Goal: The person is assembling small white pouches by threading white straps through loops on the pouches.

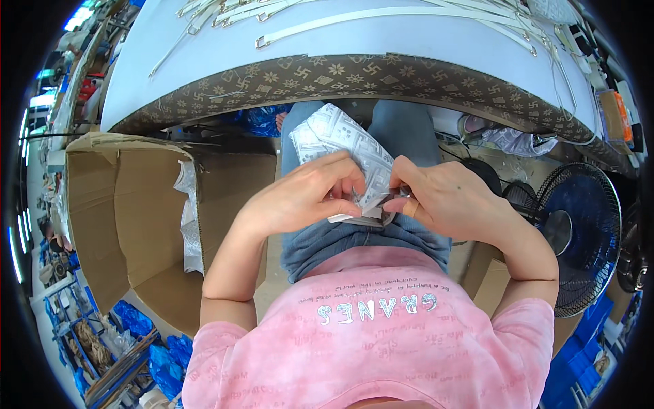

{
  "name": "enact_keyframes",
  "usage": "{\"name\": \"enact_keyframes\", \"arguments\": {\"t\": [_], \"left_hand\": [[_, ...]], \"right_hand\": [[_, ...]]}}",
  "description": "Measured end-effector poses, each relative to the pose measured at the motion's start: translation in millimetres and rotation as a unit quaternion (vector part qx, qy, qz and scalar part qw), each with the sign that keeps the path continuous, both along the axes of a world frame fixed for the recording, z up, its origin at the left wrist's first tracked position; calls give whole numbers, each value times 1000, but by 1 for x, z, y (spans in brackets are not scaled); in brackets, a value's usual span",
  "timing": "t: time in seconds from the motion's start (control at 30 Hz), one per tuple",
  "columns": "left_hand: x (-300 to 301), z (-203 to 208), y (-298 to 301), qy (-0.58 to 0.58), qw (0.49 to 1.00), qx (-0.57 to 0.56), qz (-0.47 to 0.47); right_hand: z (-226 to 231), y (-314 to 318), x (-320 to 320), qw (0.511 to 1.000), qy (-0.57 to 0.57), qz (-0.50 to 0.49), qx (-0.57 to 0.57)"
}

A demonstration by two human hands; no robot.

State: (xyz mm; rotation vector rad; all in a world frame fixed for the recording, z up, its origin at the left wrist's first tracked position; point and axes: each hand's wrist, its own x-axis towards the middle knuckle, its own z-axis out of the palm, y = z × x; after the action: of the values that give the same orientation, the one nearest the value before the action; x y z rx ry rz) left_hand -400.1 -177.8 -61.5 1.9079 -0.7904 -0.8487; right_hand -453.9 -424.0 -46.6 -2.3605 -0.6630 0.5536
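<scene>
Across my lap lies a white and grey printed wrapping, its material not clear, folded around something flat with a pale lower edge. My left hand pinches its near left edge with thumb and fingertips. On the opposite side my right hand is closed on the near right corner, where a thin dark bit shows between thumb and forefinger. A tan band circles a finger of that hand. What the wrapping contains is mostly hidden.
White belts with metal buckles lie on the white table in front of me. An open cardboard box with bubble wrap over its edge stands at my left. A black fan stands at my right.
</scene>
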Motion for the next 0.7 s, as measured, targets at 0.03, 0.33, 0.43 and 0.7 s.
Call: {"name": "enact_keyframes", "arguments": {"t": [0.03, 0.33, 0.43, 0.7], "left_hand": [[2, 1, 1, 6, 999, 12, -31], [6, -9, 17, -22, 999, -25, -6], [2, -10, 15, -33, 999, -32, 20], [-2, -19, 6, -101, 991, -73, 54]], "right_hand": [[0, 2, 1, 1000, 13, 5, -8], [1, 1, 5, 997, 29, 2, 72], [-4, 3, 2, 997, 23, -3, 75], [18, 21, 12, 997, 41, 11, -58]]}}
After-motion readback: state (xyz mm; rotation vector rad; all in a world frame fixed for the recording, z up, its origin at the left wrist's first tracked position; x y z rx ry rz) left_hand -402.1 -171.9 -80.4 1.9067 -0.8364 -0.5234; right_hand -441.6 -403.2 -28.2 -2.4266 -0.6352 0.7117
